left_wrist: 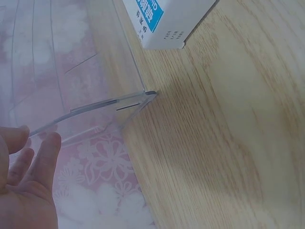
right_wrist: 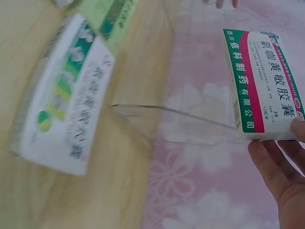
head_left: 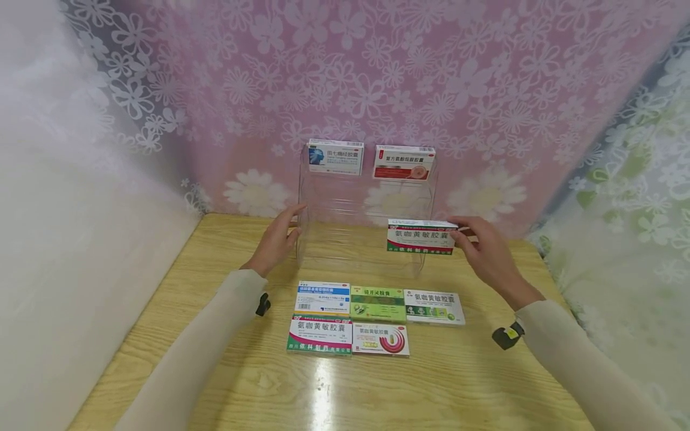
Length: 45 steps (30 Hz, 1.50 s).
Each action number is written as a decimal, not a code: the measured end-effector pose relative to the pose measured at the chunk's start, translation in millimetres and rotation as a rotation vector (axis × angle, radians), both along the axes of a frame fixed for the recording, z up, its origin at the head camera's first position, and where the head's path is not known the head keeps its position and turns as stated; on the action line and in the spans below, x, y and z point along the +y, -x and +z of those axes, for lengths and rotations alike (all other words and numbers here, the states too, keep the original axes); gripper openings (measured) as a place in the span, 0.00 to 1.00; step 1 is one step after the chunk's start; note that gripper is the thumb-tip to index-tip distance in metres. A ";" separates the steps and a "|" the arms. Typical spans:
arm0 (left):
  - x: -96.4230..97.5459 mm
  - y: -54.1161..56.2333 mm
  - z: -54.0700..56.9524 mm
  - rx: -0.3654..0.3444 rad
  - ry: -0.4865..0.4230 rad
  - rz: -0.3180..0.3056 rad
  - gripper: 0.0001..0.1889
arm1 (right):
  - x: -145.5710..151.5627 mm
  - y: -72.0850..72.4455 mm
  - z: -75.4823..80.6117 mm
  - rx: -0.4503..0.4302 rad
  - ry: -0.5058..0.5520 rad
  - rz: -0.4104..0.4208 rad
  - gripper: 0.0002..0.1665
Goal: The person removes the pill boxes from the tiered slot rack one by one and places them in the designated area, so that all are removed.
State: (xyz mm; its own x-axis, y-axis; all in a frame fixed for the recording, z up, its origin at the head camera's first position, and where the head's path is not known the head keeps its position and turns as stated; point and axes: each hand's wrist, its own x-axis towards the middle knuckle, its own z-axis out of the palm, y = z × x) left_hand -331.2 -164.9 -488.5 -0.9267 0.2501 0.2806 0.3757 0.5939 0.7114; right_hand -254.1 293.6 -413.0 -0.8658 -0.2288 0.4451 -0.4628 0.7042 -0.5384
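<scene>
A clear stepped display rack (head_left: 345, 239) stands on the table, with a blue-and-white medicine box (head_left: 336, 158) and a red-and-white one (head_left: 404, 163) on its top tier. My left hand (head_left: 276, 239) pinches the rack's left side edge; in the left wrist view, thumb and fingers (left_wrist: 45, 157) lie on either side of that clear edge. Between thumb and fingers, my right hand (head_left: 487, 254) grips one end of a green, white and red medicine box (head_left: 420, 237). This box is held in front of the rack's right side, its printed face showing in the right wrist view (right_wrist: 262, 86).
Before the rack lie several medicine boxes in two rows: blue-and-white (head_left: 322, 298), green (head_left: 378, 304), white-and-green (head_left: 434, 307), green-and-red (head_left: 320, 335) and white with pink rings (head_left: 380, 340). A flowered pink cloth (head_left: 345, 72) hangs behind the wooden table (head_left: 242, 371).
</scene>
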 end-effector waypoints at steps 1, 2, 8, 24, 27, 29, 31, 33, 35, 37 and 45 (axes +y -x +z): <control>0.0 0.4 -0.4 0.003 0.001 0.000 0.34 | 5.1 -4.1 -3.1 -0.021 0.000 -0.003 0.22; 0.1 0.6 -0.7 0.005 -0.002 -0.002 0.33 | 10.0 -8.4 -6.0 -0.042 -0.002 -0.008 0.22; 0.0 0.6 -1.6 0.017 -0.004 -0.008 0.33 | 38.3 -31.1 -22.7 -0.152 -0.009 -0.001 0.22; -0.4 1.4 -1.7 0.024 0.001 -0.009 0.32 | 92.5 -79.5 -85.5 -0.764 0.198 0.234 0.27; -0.4 0.6 -1.4 0.027 0.006 -0.009 0.33 | 95.7 -85.1 -96.8 -0.866 0.225 0.236 0.29; -0.4 -0.3 -0.5 0.026 0.008 -0.006 0.33 | 96.0 -86.8 -103.6 -0.903 0.234 0.231 0.30; -0.3 -1.1 0.8 0.022 0.011 -0.005 0.33 | 95.0 -87.2 -109.2 -0.923 0.242 0.207 0.30; 0.1 -1.7 2.4 0.014 0.010 -0.005 0.33 | 94.0 -86.6 -113.7 -0.927 0.240 0.192 0.30; 0.2 -2.1 3.3 0.005 0.013 -0.005 0.33 | 92.4 -86.1 -116.6 -0.929 0.240 0.179 0.30; 0.1 -2.1 3.3 -0.004 0.018 -0.002 0.33 | 90.9 -85.7 -118.2 -0.933 0.246 0.167 0.30; -0.6 -1.3 2.0 0.003 0.009 -0.011 0.33 | 82.7 -88.4 -118.5 -0.915 0.256 0.074 0.31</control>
